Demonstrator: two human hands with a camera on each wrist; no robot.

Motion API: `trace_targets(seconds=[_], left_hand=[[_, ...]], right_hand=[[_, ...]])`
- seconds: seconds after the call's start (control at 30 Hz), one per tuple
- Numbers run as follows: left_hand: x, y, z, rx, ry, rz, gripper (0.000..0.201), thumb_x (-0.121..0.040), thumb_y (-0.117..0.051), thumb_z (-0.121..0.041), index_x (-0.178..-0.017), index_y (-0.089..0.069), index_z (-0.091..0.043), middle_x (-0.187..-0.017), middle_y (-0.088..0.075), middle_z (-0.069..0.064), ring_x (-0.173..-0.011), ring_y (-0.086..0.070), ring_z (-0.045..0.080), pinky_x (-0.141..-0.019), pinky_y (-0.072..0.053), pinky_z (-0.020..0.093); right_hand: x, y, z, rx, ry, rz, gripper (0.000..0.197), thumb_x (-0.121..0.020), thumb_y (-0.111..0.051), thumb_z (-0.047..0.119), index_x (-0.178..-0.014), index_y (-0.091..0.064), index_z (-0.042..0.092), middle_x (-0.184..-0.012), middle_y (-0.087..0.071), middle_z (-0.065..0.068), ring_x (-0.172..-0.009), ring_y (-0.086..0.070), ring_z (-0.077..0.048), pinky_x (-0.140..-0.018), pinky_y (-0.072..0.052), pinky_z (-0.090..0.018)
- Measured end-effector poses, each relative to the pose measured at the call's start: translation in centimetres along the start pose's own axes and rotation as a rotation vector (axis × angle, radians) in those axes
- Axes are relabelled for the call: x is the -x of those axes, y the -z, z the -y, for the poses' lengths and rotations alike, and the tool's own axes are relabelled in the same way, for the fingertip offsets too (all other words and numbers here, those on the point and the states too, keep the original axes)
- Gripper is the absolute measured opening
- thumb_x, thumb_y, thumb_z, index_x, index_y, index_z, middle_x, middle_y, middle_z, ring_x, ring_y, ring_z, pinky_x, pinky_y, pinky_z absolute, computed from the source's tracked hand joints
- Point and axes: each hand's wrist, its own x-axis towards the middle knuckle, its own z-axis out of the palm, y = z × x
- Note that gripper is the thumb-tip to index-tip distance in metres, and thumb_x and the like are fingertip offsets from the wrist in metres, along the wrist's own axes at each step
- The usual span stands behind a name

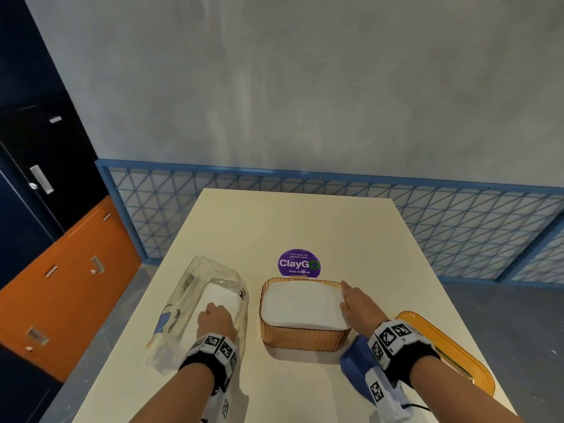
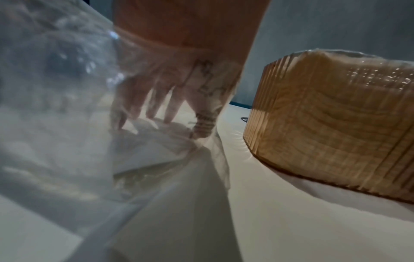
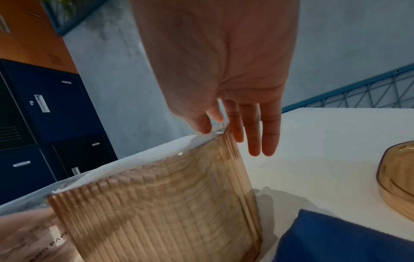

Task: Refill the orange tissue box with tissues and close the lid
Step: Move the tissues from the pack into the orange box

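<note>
The orange ribbed tissue box [image 1: 302, 338] stands lidless at mid-table, filled to its rim with a white tissue stack [image 1: 302, 303]. My right hand [image 1: 348, 297] lies with straight fingers along the box's right far corner. In the right wrist view the thumb and forefinger touch the rim, and the other fingers [image 3: 267, 141] hang outside the wall [image 3: 168, 203]. My left hand [image 1: 216, 319] is inside a clear plastic bag [image 1: 210, 288] left of the box. Its fingertips [image 2: 169, 117] point down onto the white tissues [image 2: 145, 150] lying in the bag. The orange lid [image 1: 451, 355] lies to the right of the box.
A blue cloth [image 1: 354, 367] lies by the box's near right corner, under my right wrist. A purple round sticker [image 1: 298, 263] is on the white table [image 1: 305, 221] behind the box. Blue mesh fencing runs beyond the table; orange and dark lockers stand at left.
</note>
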Motion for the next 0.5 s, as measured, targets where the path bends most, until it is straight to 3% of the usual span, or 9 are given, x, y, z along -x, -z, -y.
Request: trace_targets(seconds=[0.5], left_hand=[[-0.4, 1.0, 1.0, 0.026, -0.005, 0.046, 0.032, -0.099, -0.036, -0.01, -0.131, -0.038, -0.009, -0.142, -0.029, 0.01, -0.131, -0.034, 0.027, -0.107, -0.037, 0.034]], right_hand=[[0.4, 0.2, -0.4, -0.03, 0.003, 0.034, 0.055, -0.102, -0.029, 0.023, -0.15, -0.005, 0.013, -0.147, -0.035, -0.011, -0.133, -0.039, -0.025, -0.107, -0.032, -0.029]])
